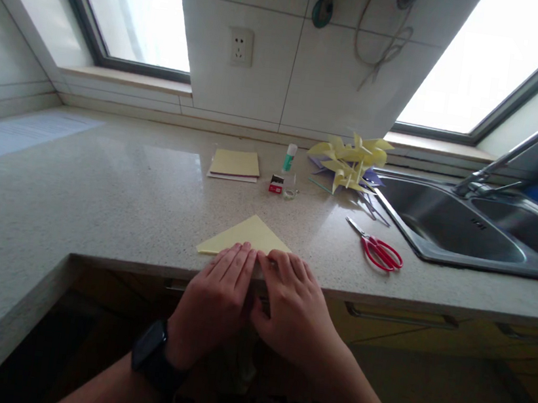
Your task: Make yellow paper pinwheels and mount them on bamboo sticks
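Note:
A sheet of pale yellow paper [252,232], folded into a triangle, lies at the counter's front edge with its point facing the wall. My left hand [218,287] rests flat on the paper's near edge, fingers stretched out side by side. Beside it, my right hand [296,297] presses bent fingertips on the same edge, its thumb apart and lower down. Both index fingertips almost meet at the middle of the fold. Neither hand grips the paper; the fingers hide part of its near edge.
Red-handled scissors [381,252] lie to the right, before a steel sink [445,218]. Farther back are a stack of yellow paper [235,163], a glue stick [289,157], a small red-and-black box [276,184] and yellow paper pinwheels [348,159]. Printed sheets [25,130] lie far left.

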Tool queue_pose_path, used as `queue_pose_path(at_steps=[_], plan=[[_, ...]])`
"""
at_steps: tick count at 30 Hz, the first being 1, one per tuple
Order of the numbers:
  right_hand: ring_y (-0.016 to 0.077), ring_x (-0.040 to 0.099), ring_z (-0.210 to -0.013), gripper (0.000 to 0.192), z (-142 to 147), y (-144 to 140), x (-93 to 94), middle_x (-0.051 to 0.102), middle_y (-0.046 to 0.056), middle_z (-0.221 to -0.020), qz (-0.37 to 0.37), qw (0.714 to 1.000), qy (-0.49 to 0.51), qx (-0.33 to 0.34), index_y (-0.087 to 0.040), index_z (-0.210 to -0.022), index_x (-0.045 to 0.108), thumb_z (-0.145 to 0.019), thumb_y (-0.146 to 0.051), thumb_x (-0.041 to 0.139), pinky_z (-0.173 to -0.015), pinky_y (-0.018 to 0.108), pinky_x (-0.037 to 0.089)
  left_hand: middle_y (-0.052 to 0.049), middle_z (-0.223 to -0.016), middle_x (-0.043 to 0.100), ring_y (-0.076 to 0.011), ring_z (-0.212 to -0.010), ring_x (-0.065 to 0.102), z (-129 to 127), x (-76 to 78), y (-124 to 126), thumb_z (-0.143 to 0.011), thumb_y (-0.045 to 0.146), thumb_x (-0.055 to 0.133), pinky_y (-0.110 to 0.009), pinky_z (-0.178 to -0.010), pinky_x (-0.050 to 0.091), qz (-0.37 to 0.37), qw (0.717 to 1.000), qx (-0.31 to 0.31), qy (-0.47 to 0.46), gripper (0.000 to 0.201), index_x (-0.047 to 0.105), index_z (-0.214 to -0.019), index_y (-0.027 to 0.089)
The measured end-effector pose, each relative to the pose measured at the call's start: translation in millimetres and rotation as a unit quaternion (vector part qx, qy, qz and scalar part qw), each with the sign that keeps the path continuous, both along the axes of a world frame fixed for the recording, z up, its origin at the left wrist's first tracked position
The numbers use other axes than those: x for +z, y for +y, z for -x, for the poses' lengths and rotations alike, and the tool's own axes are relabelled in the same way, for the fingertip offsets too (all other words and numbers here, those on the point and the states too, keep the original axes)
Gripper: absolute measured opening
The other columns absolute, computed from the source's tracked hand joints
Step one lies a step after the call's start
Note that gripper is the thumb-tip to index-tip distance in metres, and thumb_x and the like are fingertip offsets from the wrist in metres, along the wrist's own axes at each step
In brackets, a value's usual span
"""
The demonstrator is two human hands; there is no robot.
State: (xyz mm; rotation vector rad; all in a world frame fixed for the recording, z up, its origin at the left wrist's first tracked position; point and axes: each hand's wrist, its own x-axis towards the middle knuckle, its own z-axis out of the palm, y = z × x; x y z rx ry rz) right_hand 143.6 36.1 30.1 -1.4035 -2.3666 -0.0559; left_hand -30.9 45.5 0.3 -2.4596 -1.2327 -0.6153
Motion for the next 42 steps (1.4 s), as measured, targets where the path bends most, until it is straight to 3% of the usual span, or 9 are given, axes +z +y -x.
queue_pose_path(at_steps=[4,9,20,26,31,35,42], plan=[[0.0314,0.050,-0.120,0.061,0,-7,-4.9,0.059,0.014,-0.130,-0.021,1.000,0.008,0.001,-0.012,-0.140,0.051,-0.082,-0.028,0.060,-0.110,0.050,0.039,-0.025,-0.149,0.051,-0.0348,-0.138,0.051,-3,-5.9,-9,-0.092,0.011,0.047,-0.051,-0.114,0.046,-0.010,1.000,0.016,-0.011,0.053,0.050,-0.144,0.001],[0.0302,0.052,-0.120,0.059,1,-3,-10.1,0.062,0.012,-0.129,-0.037,0.999,0.009,-0.004,-0.012,-0.140,0.051,-0.083,-0.026,0.058,-0.112,0.048,0.038,-0.027,-0.148,0.051,-0.0354,-0.138,0.051,-7,-3.1,-4,-0.094,0.009,0.046,-0.050,-0.114,0.045,-0.002,1.000,0.031,-0.003,0.048,0.053,-0.140,0.000],[0.0337,0.045,-0.132,0.067,4,6,-8.5,0.054,0.017,-0.139,-0.026,0.999,0.032,-0.011,-0.009,-0.141,0.051,-0.077,-0.026,0.062,-0.116,0.050,0.038,-0.033,-0.150,0.045,-0.0383,-0.142,0.045,-3,4.8,11,-0.089,0.012,0.048,-0.054,-0.115,0.042,0.037,0.999,-0.004,0.033,0.055,0.049,-0.142,-0.005],[0.0338,0.051,-0.117,0.060,6,9,-4.4,0.059,0.015,-0.124,-0.008,0.999,0.026,-0.030,-0.012,-0.136,0.055,-0.078,-0.028,0.063,-0.104,0.051,0.045,-0.032,-0.150,0.046,-0.0380,-0.140,0.047,-1,7.3,14,-0.088,0.016,0.050,-0.053,-0.116,0.041,0.051,0.998,-0.007,0.041,0.059,0.048,-0.143,-0.005],[0.0322,0.050,-0.118,0.063,2,8,-8.7,0.059,0.014,-0.128,-0.024,0.999,0.015,-0.018,-0.013,-0.141,0.050,-0.081,-0.027,0.061,-0.107,0.050,0.042,-0.031,-0.152,0.044,-0.0377,-0.142,0.044,-1,1.3,10,-0.090,0.015,0.050,-0.053,-0.116,0.041,0.033,0.999,-0.002,0.028,0.058,0.045,-0.145,-0.003],[0.0308,0.051,-0.118,0.051,0,7,-11.1,0.060,0.013,-0.128,-0.030,0.999,0.028,-0.011,-0.013,-0.133,0.055,-0.083,-0.024,0.059,-0.107,0.049,0.042,-0.030,-0.153,0.043,-0.0375,-0.142,0.045,-1,-2.8,9,-0.091,0.017,0.052,-0.053,-0.116,0.041,0.030,1.000,-0.004,0.004,0.055,0.047,-0.143,0.000],[0.0301,0.053,-0.115,0.047,0,10,-9.8,0.063,0.013,-0.123,-0.032,0.999,0.032,-0.005,-0.014,-0.130,0.057,-0.084,-0.023,0.058,-0.104,0.047,0.044,-0.030,-0.148,0.048,-0.0395,-0.138,0.048,-1,1.0,11,-0.089,0.018,0.055,-0.055,-0.115,0.042,0.026,0.999,-0.022,0.004,0.055,0.050,-0.139,-0.004]])
